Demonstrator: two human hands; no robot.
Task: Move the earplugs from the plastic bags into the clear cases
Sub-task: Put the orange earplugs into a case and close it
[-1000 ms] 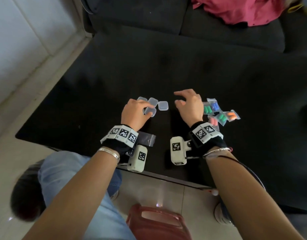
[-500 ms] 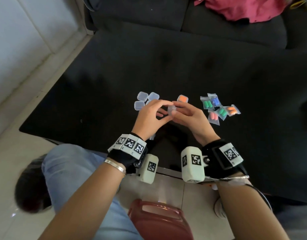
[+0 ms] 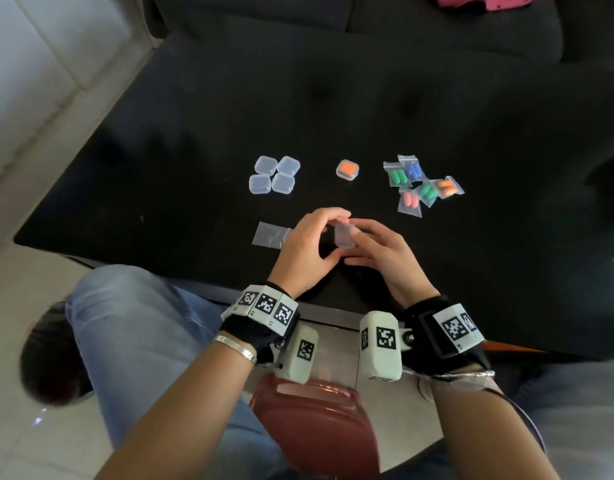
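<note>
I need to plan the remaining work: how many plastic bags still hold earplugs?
5, in one overlapping pile at the right: green, blue, green, orange, pink. Another could lie hidden underneath.

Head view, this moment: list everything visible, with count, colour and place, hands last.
empty clear cases: four, clear, clustered on the table, far left
filled case: one, clear with orange earplugs, table centre
bagged earplugs: five bags, two green, one blue, one orange, one pink, heaped at right
empty bag: one, clear, flat beside the left hand
held case: one, clear, between both hands
table: one, black
sofa: dark, behind the table
red cloth: on the sofa
stool: one, dark red, below
left hand: holds held case
right hand: holds held case
</note>
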